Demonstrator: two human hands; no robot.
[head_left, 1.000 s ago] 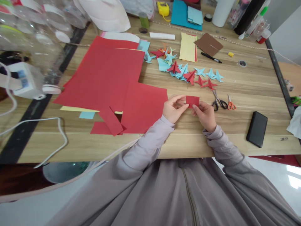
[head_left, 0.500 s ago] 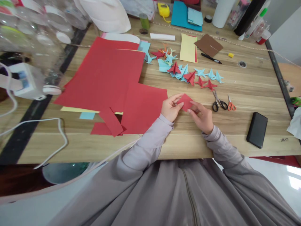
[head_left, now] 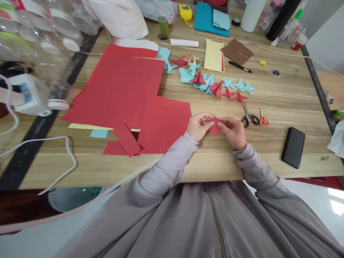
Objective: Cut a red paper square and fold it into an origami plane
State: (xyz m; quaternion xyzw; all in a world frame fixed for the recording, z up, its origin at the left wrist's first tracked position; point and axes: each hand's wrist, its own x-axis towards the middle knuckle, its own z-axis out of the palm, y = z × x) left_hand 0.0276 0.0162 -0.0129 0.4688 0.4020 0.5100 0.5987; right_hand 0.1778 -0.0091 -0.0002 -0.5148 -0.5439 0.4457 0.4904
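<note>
Between my hands is a small red paper square (head_left: pixel 215 128), turned like a diamond. My left hand (head_left: pixel 199 126) pinches its left corner between thumb and fingers. The opposite corner is gripped by my right hand (head_left: pixel 233 132). Large red sheets (head_left: pixel 166 125) lie flat just left of my left hand. Beyond my hands, folded red and light blue paper figures (head_left: pixel 216 88) form a row. Black-handled scissors (head_left: pixel 251 117) and small orange-handled scissors (head_left: pixel 263 119) rest to the right of my right hand.
A black phone-like object (head_left: pixel 293 147) lies at the right. Farther back are yellow paper (head_left: pixel 213 55), a brown sheet (head_left: pixel 237 52), a pen (head_left: pixel 240 67) and a yellow tape measure (head_left: pixel 185 13). Plastic bottles (head_left: pixel 57 43) crowd the left. A white cable (head_left: pixel 70 150) crosses the front left.
Both hands and the red square have come slightly nearer to the table's front edge. The square is turned more evenly, and the fingertips of both hands are closer together.
</note>
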